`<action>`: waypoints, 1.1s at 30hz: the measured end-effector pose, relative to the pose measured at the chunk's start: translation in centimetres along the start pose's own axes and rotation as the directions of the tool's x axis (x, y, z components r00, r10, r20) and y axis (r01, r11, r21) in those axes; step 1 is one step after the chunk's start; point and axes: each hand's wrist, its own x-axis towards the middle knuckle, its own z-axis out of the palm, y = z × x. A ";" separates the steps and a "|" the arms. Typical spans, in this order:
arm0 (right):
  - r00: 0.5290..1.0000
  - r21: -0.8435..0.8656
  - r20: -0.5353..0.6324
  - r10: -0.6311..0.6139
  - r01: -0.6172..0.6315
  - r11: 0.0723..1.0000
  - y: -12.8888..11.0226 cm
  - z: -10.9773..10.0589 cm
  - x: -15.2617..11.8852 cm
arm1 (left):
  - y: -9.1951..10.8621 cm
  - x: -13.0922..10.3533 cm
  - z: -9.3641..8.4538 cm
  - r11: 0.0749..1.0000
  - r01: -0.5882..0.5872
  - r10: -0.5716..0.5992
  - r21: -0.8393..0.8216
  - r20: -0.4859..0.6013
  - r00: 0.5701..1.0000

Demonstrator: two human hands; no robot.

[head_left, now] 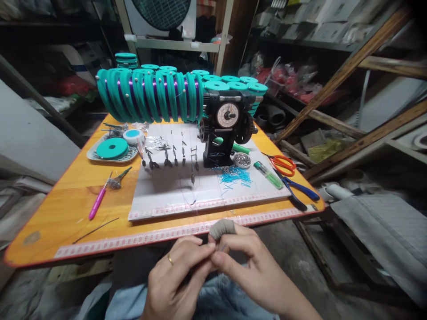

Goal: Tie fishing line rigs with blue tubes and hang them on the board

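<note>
Grey wrap (224, 227) on one finger: right hand (248, 266) pinches a thin grey piece (224, 247) by the near edge of the counter (63, 200). Left hand (182, 278): fingertips meet the right's — hold cannot be told. Beyond: teal spools (108, 104), black geared stand (218, 149).

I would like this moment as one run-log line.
left hand: fingers curled, meeting right hand; right hand: fingers curled, grey finger wrap; held: unclear; spools: above table
</note>
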 end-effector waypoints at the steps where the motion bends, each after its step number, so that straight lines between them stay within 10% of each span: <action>1: 1.000 -0.013 0.012 -0.018 0.018 1.000 -0.2 -0.5 0.2 | -0.1 0.0 0.1 1.000 0.005 -0.005 -0.002 -0.010 1.000; 6: 0.934 -0.233 -0.190 -0.303 0.257 0.938 -4.3 -4.0 5.4 | -0.1 0.2 0.2 0.999 0.052 -0.053 -0.006 -0.064 0.997; 11: 0.762 -0.721 -0.025 -0.647 0.434 0.540 -10.5 -6.3 17.7 | 0.4 1.0 0.0 0.998 0.064 -0.064 0.003 -0.100 0.993; 16: 0.924 -0.847 0.048 -0.379 0.239 0.476 -12.4 -6.0 26.3 | 0.7 1.3 -0.3 0.998 0.068 -0.068 -0.006 -0.124 0.990; 22: 0.909 -0.901 -0.018 -0.416 0.166 0.402 -11.4 -5.2 25.4 | 0.7 0.7 -0.2 0.964 0.224 -0.243 -0.145 -0.135 0.961; 27: 0.857 -0.915 -0.050 -0.512 0.166 0.367 -10.3 -4.6 25.0 | 1.2 0.2 0.5 0.831 0.402 -0.492 -0.385 -0.171 0.854; 33: 0.781 -0.895 0.019 -0.625 0.292 0.338 -10.6 -4.3 22.2 | 0.7 0.2 0.3 0.821 0.453 -0.527 -0.347 -0.156 0.835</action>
